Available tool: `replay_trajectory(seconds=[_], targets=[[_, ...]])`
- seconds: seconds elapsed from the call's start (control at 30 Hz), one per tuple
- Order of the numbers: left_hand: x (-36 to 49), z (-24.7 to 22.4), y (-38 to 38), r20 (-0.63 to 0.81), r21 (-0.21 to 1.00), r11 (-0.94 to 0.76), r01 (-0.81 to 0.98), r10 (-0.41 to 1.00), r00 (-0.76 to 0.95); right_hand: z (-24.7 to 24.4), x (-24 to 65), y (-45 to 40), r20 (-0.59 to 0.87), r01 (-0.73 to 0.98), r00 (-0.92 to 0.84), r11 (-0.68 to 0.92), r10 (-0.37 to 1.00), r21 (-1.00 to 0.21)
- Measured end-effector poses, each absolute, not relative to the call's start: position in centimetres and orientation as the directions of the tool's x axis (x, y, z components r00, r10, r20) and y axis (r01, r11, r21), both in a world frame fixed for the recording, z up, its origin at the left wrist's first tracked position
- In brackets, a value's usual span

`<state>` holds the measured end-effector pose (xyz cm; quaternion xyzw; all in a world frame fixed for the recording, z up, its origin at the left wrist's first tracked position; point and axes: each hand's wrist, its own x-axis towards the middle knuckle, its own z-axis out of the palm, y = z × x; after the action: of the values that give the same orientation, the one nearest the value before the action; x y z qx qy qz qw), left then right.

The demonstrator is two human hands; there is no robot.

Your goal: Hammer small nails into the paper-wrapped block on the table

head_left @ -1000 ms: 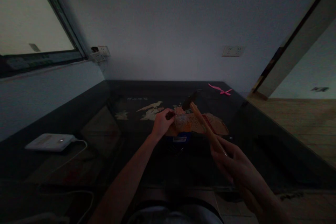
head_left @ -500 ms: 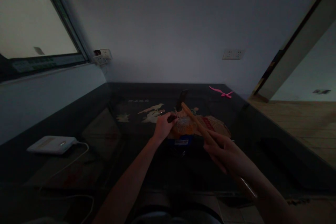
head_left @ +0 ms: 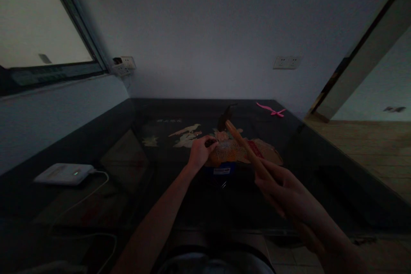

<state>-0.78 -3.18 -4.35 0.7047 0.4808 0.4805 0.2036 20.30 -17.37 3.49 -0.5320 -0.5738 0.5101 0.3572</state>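
My right hand [head_left: 278, 182] is wrapped round the wooden handle of a hammer [head_left: 245, 145], whose dark head is raised above the far side of an orange-brown patterned piece [head_left: 229, 150]. At the left end of that piece, my left hand [head_left: 201, 150] is closed, thumb and finger pinched together; what it holds is too dark and small to name. A blue item with a white label [head_left: 222, 170] shows under the near edge of the piece. Brown material with a red band [head_left: 256, 149] extends to the right, partly behind the handle.
A white power bank [head_left: 64, 174] with a cable lies on the left of the dark glossy table [head_left: 180, 109]. A pink ribbon [head_left: 272, 110] lies at the back right. A dark flat object [head_left: 346, 192] is at the right. Wall sockets [head_left: 287, 62] are behind.
My right hand and the hammer have moved slightly right, and the hammer head is a little higher and farther from my left hand. My left hand stays pinched in nearly the same place.
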Motion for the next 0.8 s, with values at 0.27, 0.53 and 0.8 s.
replay_trajectory(seconds=[0.27,0.53,0.8], targets=[[-0.9,-4.3,-3.3,0.454,0.753,-0.431,0.498,0.887,0.081,2.6,20.1,-17.7,-0.17,0.221,-0.214,-0.122,0.962,-0.968],[-0.7,-4.3,-3.2,0.455,0.773,-0.432,0.465,0.888,0.069,2.6,19.9,-18.3,-0.176,0.196,-0.195,-0.138,0.965,-0.971],[-0.7,-4.5,-3.3,0.481,0.752,-0.456,0.475,0.873,0.076,2.4,19.9,-18.5,-0.154,0.17,-0.157,-0.127,0.975,-0.977]])
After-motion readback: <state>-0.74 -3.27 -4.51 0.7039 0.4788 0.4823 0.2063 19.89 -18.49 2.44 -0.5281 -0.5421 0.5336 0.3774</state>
